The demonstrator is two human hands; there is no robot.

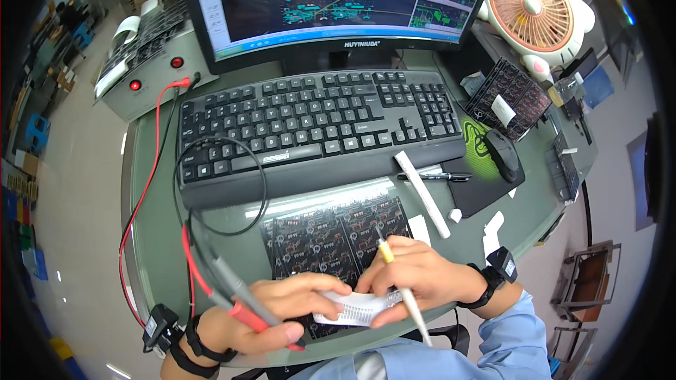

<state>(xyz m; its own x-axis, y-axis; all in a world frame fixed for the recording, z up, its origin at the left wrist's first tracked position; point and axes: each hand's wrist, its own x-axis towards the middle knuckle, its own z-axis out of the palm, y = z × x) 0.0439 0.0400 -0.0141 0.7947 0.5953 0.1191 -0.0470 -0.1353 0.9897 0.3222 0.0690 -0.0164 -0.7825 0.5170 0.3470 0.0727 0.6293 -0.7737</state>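
The left hand's fingers (331, 285) were closed on the left end of a white, curved paper slip (355, 312) with small dark print, while a pair of slender test probes, one red and one grey (238, 287), lay in the crook of the thumb. The right hand (415, 274) pinched the slip's other end and also gripped a slim white tool with a yellow collar (415, 313), its narrow end pointing up. The slip hung above the near edge of the green worktop (158, 239), partly over a dark rectangular circuit-board panel (310, 239) lying there. Beyond the panel sat a black keyboard (317, 119). Toward the right edge were a black pen (440, 177) and a black mouse (501, 155); along the far edge stood a black-framed monitor (338, 49).
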